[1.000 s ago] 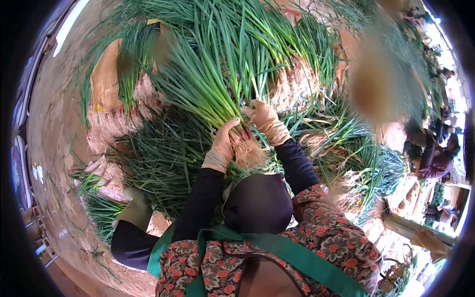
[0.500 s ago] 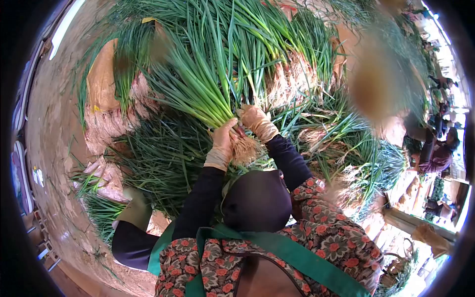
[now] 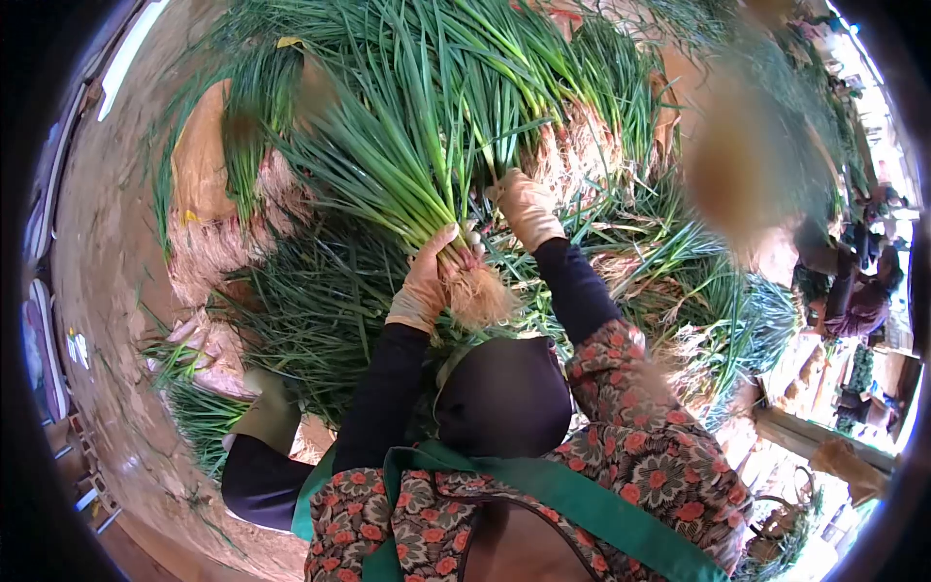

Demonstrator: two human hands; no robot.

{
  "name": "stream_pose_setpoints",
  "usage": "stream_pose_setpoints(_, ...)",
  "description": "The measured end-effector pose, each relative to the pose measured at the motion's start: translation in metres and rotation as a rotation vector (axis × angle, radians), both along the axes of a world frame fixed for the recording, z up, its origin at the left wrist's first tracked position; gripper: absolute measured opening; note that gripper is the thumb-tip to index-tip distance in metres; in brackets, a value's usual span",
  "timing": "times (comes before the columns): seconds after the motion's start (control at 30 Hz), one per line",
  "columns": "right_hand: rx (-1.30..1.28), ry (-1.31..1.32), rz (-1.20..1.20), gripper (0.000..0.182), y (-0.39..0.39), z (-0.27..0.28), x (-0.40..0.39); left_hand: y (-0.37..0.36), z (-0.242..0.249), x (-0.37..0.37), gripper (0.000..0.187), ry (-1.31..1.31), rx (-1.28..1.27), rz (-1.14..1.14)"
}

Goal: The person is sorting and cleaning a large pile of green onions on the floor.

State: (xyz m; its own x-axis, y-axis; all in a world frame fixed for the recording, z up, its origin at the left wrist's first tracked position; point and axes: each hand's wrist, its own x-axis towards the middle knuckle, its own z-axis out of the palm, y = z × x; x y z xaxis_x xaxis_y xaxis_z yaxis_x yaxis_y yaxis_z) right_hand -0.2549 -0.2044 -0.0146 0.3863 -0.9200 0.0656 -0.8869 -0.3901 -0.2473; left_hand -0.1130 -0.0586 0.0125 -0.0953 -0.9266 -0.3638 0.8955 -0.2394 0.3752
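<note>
My left hand, in a pale glove, is closed around the lower stems of a bunch of scallions. Its leaves fan up and away to the left, and the tan roots hang out below the thumb. My right hand, also gloved, reaches forward to the right of the bunch. Its fingers are pinched together at the lower end of some scallion stalks by the pile; the fingertips are partly hidden. Just beyond lies a heap of scallions with its roots towards me.
Loose scallion leaves cover the ground below my hands. More scallions lie to the right. At the left are a tan sack-like wrap and bare dirt floor. A person is at the far right, near a wooden beam.
My right hand has left the held bunch's stems and moved forward and right to the pile's stalks. My left hand still grips the bunch, slightly lower.
</note>
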Motion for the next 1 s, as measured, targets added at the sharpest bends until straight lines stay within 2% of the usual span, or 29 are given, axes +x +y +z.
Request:
stream_pose_setpoints(0.07, 0.0, 0.171, 0.058, 0.018, -0.008, -0.009, 0.009, 0.0, 0.01, 0.001, 0.036, -0.072, 0.063, 0.073)
stream_pose_setpoints(0.13, 0.07, -0.034, 0.131, 0.022, 0.004, 0.003, 0.012, 0.007, 0.01, 0.006, 0.036, -0.086, 0.06, 0.104)
stream_pose_setpoints(0.2, 0.497, -0.245, 0.189, 0.021, 0.035, 0.04, 0.009, 0.009, 0.001, 0.011, 0.031, -0.142, 0.123, 0.083)
stream_pose_setpoints(0.27, 0.527, -0.291, 0.493, 0.024, 0.058, 0.024, -0.009, 0.005, 0.009, 0.01, 0.029, -0.178, 0.149, 0.057)
stream_pose_setpoints(0.3, 0.639, -0.155, 0.474, 0.024, 0.063, 0.048, -0.012, 0.002, 0.0, 0.009, 0.027, -0.177, 0.157, 0.043)
stream_pose_setpoints(0.37, 0.763, -0.521, 0.56, 0.027, 0.046, 0.017, -0.027, 0.001, -0.016, 0.003, 0.027, -0.191, 0.227, 0.062)
stream_pose_setpoints(0.4, 1.0, -0.497, 0.337, 0.03, 0.041, 0.043, -0.022, -0.003, -0.023, 0.001, 0.027, -0.199, 0.256, 0.078)
stream_pose_setpoints(0.43, 0.834, -0.558, 0.245, 0.035, 0.035, 0.049, -0.009, -0.006, -0.023, -0.002, 0.027, -0.139, 0.235, 0.065)
stream_pose_setpoints(0.47, 0.638, -0.765, 0.133, 0.032, 0.035, 0.034, 0.006, -0.006, -0.024, -0.002, 0.026, -0.187, 0.226, 0.038)
stream_pose_setpoints(0.53, 0.971, -0.903, -0.054, 0.032, 0.028, 0.041, 0.032, -0.001, -0.01, -0.001, 0.025, -0.284, 0.201, -0.02)
stream_pose_setpoints(0.57, 0.937, -0.928, -0.062, 0.032, 0.025, 0.021, 0.038, 0.004, -0.016, 0.001, 0.023, -0.376, 0.255, -0.013)
stream_pose_setpoints(0.6, 0.904, -0.954, -0.07, 0.031, 0.022, 0.0, 0.043, 0.004, -0.007, 0.0, 0.023, -0.311, 0.198, 0.038)
stream_pose_setpoints(0.63, 0.981, -1.04, -0.145, 0.027, 0.026, 0.002, 0.045, 0.004, 0.009, -0.001, 0.023, -0.243, 0.144, 0.09)
stream_pose_setpoints(0.67, 0.821, -1.03, -0.06, 0.025, 0.025, -0.029, 0.041, 0.005, 0.017, -0.002, 0.023, -0.173, 0.096, 0.143)
stream_pose_setpoints(0.7, 0.653, -1.009, 0.012, 0.022, 0.024, -0.061, 0.036, 0.003, -0.013, 0.01, 0.025, -0.116, -0.113, 0.037)
stream_pose_setpoints(0.8, 0.664, -0.462, 0.173, 0.024, 0.017, -0.073, -0.01, 0.007, 0.014, 0.012, 0.033, 0.128, -0.282, 0.217)
stream_pose_setpoints(0.83, 0.628, -0.339, 0.26, 0.025, 0.017, -0.046, -0.017, 0.007, 0.028, 0.01, 0.031, 0.354, -0.283, 0.251)
stream_pose_setpoints(0.87, 0.595, -0.214, 0.341, 0.027, 0.022, -0.014, -0.024, 0.006, 0.03, 0.013, 0.037, 0.45, -0.297, 0.247)
stream_pose_setpoints(0.93, 0.202, -0.514, 0.165, 0.03, -0.006, -0.004, -0.036, -0.002, 0.059, 0.012, 0.048, 0.479, -0.319, 0.223)
stream_pose_setpoints(0.97, 0.159, -0.758, 0.0, 0.028, -0.036, -0.006, -0.038, -0.005, 0.057, 0.012, 0.053, 0.439, -0.277, 0.2)
stream_pose_setpoints(1.0, 0.092, -0.749, -0.07, 0.027, -0.051, -0.006, -0.041, -0.006, 0.053, 0.011, 0.057, 0.396, -0.229, 0.177)
